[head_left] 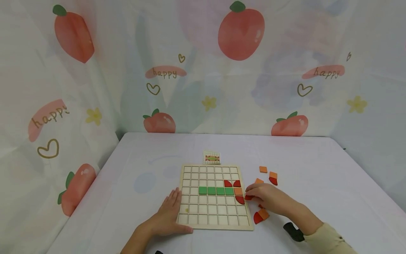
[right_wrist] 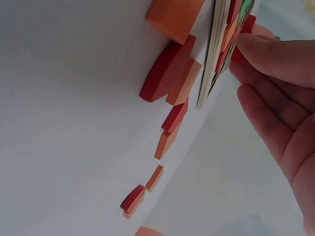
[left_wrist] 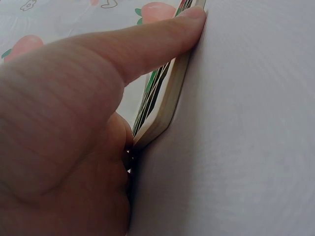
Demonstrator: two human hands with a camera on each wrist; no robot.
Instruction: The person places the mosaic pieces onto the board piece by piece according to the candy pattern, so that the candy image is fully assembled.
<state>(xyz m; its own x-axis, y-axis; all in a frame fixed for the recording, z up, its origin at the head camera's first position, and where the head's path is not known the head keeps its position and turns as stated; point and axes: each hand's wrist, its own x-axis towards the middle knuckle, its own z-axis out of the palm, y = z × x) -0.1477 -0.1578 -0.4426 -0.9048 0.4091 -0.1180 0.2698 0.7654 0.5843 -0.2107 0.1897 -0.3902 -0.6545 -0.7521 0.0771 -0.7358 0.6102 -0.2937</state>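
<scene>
Seating red piece [head_left: 248, 198] squarely likely called for light, level pinch: right hand [head_left: 270, 198] gripped it at right edge of grid board [head_left: 214, 210]. Left hand [head_left: 165, 216], fingers outstretched, lay against opposite edge.

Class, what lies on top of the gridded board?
Four green squares, an orange square and three red pieces lie on the gridded board; the cells directly beneath them are hidden.
</scene>
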